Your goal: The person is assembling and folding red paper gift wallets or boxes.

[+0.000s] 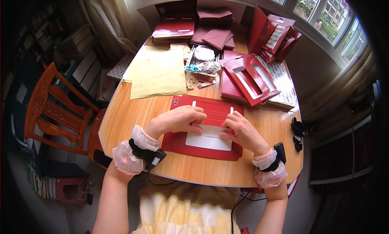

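Observation:
A flat red cardboard sheet (173,143) with crease lines lies on the table in front of me. Over its middle is a white paper piece (208,143) with a fold line across it, its upper edge apparently raised. My left hand (180,119) grips the left end of that upper edge, thumb toward the middle. At the right end, my right hand (244,132) pinches the same edge with curled fingers. White strips show on the red sheet beside both hands. What lies under the white paper is hidden.
Yellow paper sheets (156,76) lie at the back left. Beside them stands a tray (208,74) with blue-handled scissors (192,68) and wrapped bits. Red window-cut packages (253,82) are stacked at the right, red envelopes (219,37) behind. A wooden chair (56,112) stands left; small black items (298,130) are at the right edge.

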Demonstrator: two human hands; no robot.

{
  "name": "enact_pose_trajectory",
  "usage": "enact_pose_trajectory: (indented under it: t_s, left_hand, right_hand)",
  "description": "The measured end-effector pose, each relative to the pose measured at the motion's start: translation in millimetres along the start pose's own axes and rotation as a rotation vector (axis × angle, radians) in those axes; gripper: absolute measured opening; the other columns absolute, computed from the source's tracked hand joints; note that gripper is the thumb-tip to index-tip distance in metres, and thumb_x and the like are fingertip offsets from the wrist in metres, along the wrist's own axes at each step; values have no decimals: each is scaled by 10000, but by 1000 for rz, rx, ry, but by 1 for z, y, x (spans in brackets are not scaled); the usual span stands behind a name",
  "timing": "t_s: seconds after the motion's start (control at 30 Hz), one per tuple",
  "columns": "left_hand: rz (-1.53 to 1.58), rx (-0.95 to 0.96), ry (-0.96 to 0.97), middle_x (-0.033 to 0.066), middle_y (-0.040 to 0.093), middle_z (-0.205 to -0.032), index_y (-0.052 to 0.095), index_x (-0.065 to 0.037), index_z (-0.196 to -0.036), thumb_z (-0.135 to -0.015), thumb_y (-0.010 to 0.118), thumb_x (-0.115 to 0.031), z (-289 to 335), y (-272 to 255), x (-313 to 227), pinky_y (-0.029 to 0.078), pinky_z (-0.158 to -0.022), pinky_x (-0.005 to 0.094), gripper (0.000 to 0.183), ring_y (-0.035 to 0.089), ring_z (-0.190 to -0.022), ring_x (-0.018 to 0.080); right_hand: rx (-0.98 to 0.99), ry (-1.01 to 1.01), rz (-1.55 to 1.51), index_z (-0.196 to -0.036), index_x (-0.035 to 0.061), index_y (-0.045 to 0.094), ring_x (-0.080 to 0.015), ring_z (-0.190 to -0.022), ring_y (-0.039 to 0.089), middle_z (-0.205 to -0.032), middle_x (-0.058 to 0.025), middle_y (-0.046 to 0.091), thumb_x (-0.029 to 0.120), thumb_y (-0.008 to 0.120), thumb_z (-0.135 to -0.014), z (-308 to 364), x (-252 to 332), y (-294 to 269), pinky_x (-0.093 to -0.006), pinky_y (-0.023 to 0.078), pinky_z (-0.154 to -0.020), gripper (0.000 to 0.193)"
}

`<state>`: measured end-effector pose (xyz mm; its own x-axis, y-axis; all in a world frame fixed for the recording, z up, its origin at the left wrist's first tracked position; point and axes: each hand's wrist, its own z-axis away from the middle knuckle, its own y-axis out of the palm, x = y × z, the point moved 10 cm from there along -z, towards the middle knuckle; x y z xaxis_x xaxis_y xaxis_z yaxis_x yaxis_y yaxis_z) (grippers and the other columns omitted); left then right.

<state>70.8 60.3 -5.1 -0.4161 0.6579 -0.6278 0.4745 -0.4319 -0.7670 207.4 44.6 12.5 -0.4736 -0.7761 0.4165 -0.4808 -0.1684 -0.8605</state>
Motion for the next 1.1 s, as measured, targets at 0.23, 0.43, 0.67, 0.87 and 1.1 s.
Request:
enact_pose_trajectory:
  t_s: [0.23, 0.43, 0.67, 0.87, 1.1]
  left_hand:
    - [76, 37, -10, 69, 556, -833, 719, -84, -1120, -885, 778, -106, -1, 6, -3, 502, -682, 388, 244, 594, -750, 241]
    - [19, 105, 72, 56, 540, -860, 710, -245, -1376, -885, 726, -58, 1, 19, -5, 503, -707, 368, 526, 596, -775, 230]
    - [25, 159, -29, 51, 559, -879, 754, -273, -1303, -924, 656, -156, 8, 26, -8, 507, -711, 385, 408, 621, -801, 243]
    - [76, 67, -64, 41, 567, -864, 768, -257, -1270, -921, 765, -287, 7, 29, 9, 501, -707, 379, 350, 621, -792, 237]
    - [195, -30, -135, 51, 522, -787, 640, -55, -1089, -857, 851, -194, -4, 16, 9, 482, -644, 371, 344, 553, -700, 209]
  right_hand:
    - [43, -11, -26, -882, 55, 625, -262, -871, 536, -854, -58, 572, 100, 810, -834, -3, 8, 2, -387, 489, -773, 196]
    - [51, -47, -83, -1019, 49, 733, -253, -865, 556, -849, -63, 562, 51, 779, -848, 3, 12, 5, -383, 499, -767, 177]
    - [117, -34, 68, -1100, 19, 741, -265, -891, 592, -925, -103, 563, 75, 728, -872, 14, 26, 17, -381, 528, -790, 235]
    - [134, -66, 177, -1144, 19, 714, -269, -901, 597, -936, -107, 568, 131, 728, -851, 8, 51, 1, -377, 537, -795, 314]
    - [136, -129, 527, -1264, -56, 658, -222, -894, 591, -939, -82, 575, 107, 654, -870, 16, 59, 35, -330, 531, -791, 426]
